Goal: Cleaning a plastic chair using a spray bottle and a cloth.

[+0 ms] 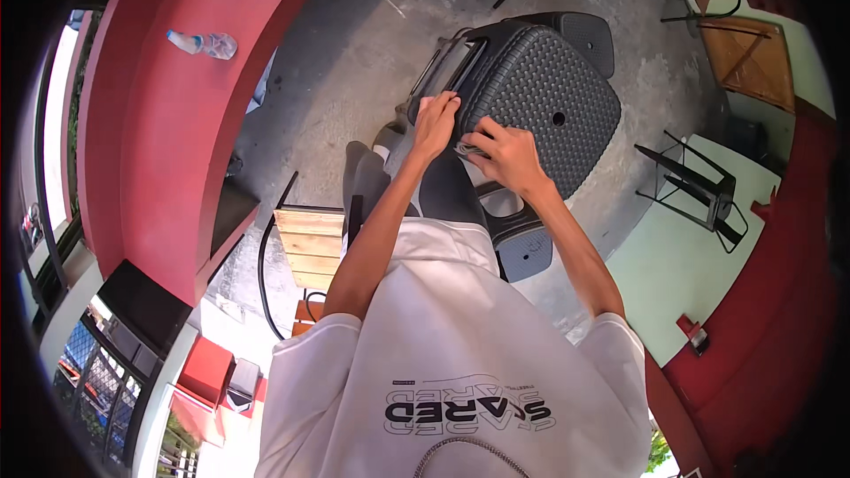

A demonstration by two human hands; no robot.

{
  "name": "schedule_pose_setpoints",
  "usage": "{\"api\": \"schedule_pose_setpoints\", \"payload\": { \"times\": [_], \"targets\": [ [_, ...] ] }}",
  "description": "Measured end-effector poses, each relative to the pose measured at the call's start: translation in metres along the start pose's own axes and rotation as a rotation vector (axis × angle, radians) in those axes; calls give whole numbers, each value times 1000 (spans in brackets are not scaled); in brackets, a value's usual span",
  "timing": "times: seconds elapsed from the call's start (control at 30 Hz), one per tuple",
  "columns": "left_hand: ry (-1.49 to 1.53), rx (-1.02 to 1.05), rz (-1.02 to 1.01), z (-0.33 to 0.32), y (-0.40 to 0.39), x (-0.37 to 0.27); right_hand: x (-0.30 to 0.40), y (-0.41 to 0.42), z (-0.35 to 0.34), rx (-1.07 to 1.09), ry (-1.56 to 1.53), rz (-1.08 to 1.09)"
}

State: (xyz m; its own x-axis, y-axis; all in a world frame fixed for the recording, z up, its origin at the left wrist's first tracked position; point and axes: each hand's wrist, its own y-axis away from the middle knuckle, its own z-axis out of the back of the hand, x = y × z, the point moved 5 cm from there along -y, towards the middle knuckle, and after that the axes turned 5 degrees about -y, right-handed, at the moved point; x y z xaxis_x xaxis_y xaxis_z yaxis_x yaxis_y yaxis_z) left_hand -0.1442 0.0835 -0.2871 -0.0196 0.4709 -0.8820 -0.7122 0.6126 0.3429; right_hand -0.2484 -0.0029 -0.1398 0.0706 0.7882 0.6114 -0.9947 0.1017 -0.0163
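Observation:
Before my knees stands a dark grey plastic table (538,86) with a woven-pattern top and a round hole. My left hand (436,123) rests at the table's near left side, fingertips on the dark edge. Whether it grips anything is hidden. Close to the near corner of the top, my right hand (503,151) has its fingers curled around a small greyish bundle (469,149), perhaps cloth or cord; its exact kind cannot be told. A dark plastic frame with a slot (458,63) lies beyond my left hand.
Similar plastic chairs stand behind the table (590,40) and by my right thigh (524,255). A plastic bottle (216,46) lies on the red ledge (179,99) at left. A wooden-slat seat (309,245) is near my left side; a black metal stool (697,189) is at right.

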Motion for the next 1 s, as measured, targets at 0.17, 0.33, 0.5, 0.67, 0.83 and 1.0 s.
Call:
{"api": "schedule_pose_setpoints", "payload": {
  "times": [0.17, 0.33, 0.5, 0.67, 0.83, 1.0],
  "targets": [
    [190, -137, 118, -15, -2, 1, -7, -3, 13, 65, -68, 33],
    [303, -270, 38, -22, -2, 0, -19, 34, 18, 184, 10, 204],
    [352, -299, 77, -23, -5, 8, -12, -38, 9, 37, -3, 237],
    [313, -321, 139, -26, -4, 8, -20, -6, 26, 127, -105, 94],
    [299, -324, 128, -26, -6, 7, -33, 3, 41, 97, -153, 81],
    [279, -359, 110, -26, -5, 4, -18, 0, 19, 302, -38, 224]
  ]
}}
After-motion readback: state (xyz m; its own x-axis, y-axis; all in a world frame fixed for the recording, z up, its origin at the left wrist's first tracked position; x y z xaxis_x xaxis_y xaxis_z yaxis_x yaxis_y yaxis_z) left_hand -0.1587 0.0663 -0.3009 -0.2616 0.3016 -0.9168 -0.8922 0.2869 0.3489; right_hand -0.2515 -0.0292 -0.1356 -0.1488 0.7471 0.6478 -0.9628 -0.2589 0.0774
